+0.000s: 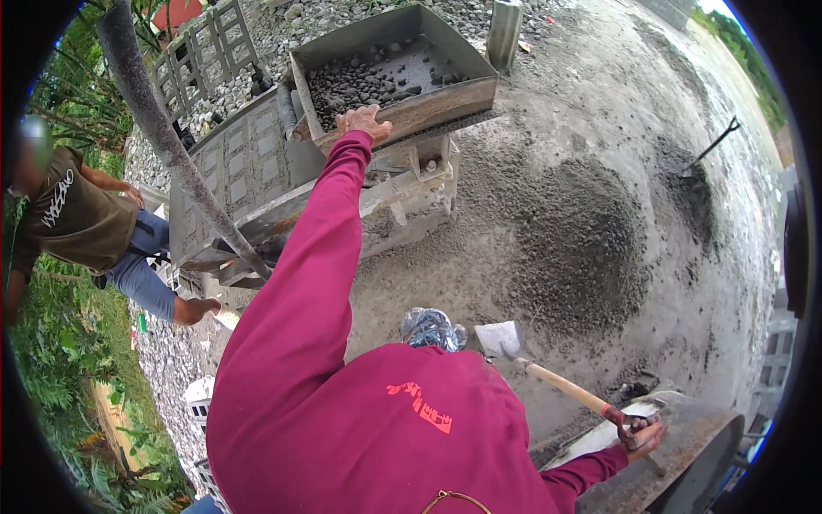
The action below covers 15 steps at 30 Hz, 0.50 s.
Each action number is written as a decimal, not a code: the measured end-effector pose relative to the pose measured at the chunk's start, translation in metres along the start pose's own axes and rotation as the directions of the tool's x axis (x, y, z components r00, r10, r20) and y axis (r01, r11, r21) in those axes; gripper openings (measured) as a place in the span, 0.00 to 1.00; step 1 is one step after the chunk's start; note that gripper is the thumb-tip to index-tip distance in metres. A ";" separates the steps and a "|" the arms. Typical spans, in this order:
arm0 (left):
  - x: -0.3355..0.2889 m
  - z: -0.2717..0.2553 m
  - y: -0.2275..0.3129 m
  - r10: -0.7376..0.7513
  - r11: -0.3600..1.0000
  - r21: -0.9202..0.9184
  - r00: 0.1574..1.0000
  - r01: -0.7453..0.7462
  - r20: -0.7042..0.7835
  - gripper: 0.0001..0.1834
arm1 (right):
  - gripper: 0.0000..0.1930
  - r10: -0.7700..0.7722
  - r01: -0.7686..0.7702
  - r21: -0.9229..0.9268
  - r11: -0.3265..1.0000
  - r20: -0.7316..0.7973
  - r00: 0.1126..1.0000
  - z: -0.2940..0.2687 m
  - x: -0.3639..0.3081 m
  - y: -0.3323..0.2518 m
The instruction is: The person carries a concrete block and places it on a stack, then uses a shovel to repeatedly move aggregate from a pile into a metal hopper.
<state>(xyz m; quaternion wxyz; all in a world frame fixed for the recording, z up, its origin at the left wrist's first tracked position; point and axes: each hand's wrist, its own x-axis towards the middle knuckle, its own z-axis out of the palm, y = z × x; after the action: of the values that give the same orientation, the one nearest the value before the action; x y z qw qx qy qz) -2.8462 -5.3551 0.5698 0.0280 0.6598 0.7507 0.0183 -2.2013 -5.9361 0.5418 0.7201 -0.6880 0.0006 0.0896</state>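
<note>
At the upper middle my left hand (366, 125), closed, grips the near rim of a square metal hopper tray (441, 110). Small dark stones (351, 90) lie in that tray, mostly at its left side. Low on the right, my right hand (644, 435) is closed around the red handle end of a shovel (569, 387) with a wooden shaft. The shovel's pale blade (501, 338) points to the left, near the ground in front of me. Left of the tray, the block-making machine (287, 206) carries a mould bed with rows of rectangular cells (244, 163).
A heap of grey mix (582, 244) lies on the ground to the right, with a second shovel (715, 147) standing in material beyond. A worn metal barrow-like container (698, 437) is by my right hand. A thick pipe (175, 141) slants across the left, near another person (86, 214).
</note>
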 end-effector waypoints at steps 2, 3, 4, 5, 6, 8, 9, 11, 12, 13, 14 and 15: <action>-0.004 0.001 -0.004 -0.012 1.000 0.011 1.000 0.012 -0.004 0.30 | 0.20 0.001 -0.001 0.011 1.000 -0.014 1.000 0.016 -0.013 -0.004; -0.004 0.000 -0.006 -0.021 1.000 0.005 1.000 0.021 -0.001 0.31 | 0.20 0.044 -0.044 0.080 0.996 0.009 0.999 0.023 -0.019 -0.007; -0.004 -0.001 -0.007 -0.019 1.000 0.007 1.000 0.019 0.002 0.31 | 0.20 0.086 -0.090 0.147 0.985 0.035 0.996 0.028 -0.022 -0.009; -0.002 -0.002 -0.008 -0.026 0.999 0.039 0.999 0.025 0.029 0.32 | 0.20 0.125 -0.135 0.185 0.973 0.068 0.990 0.030 -0.020 -0.008; -0.001 -0.002 -0.007 -0.029 0.998 0.065 0.998 0.025 0.057 0.34 | 0.20 0.190 -0.208 0.240 0.948 0.093 0.977 0.030 -0.018 -0.007; -0.003 -0.004 -0.009 -0.022 0.996 0.084 0.996 0.014 0.086 0.35 | 0.20 0.193 -0.203 0.256 0.945 0.064 0.979 0.060 -0.042 -0.013; -0.004 -0.005 -0.004 -0.025 0.997 0.068 0.996 0.019 0.083 0.35 | 0.20 0.168 -0.210 0.290 0.934 0.163 0.972 0.063 -0.044 -0.015; 0.000 0.000 -0.005 -0.023 0.997 0.074 0.997 0.017 0.076 0.36 | 0.21 0.175 -0.200 0.286 0.937 0.110 0.978 0.090 -0.072 -0.023; 0.002 0.001 -0.005 -0.017 0.996 0.084 0.996 0.010 0.084 0.36 | 0.21 0.199 -0.211 0.294 0.932 0.069 0.978 0.100 -0.076 -0.016; 0.006 0.004 0.005 -0.017 0.998 0.067 0.998 0.013 0.062 0.37 | 0.22 0.137 -0.159 0.273 0.949 0.099 0.986 0.107 -0.081 -0.020; 0.007 0.007 0.008 -0.027 0.997 0.073 0.999 0.024 0.041 0.38 | 0.22 0.099 -0.130 0.248 0.960 0.136 0.986 0.117 -0.088 -0.015; 0.016 0.006 0.006 -0.003 0.999 0.041 0.999 0.001 0.032 0.40 | 0.23 0.016 -0.039 0.203 0.978 0.112 0.994 0.135 -0.104 -0.018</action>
<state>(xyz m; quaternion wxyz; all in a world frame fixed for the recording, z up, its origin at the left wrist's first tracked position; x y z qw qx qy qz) -2.8417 -5.3389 0.5640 0.0266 0.6598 0.7510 -0.0080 -2.3178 -5.8159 0.5799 0.7848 -0.6041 -0.0202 0.1367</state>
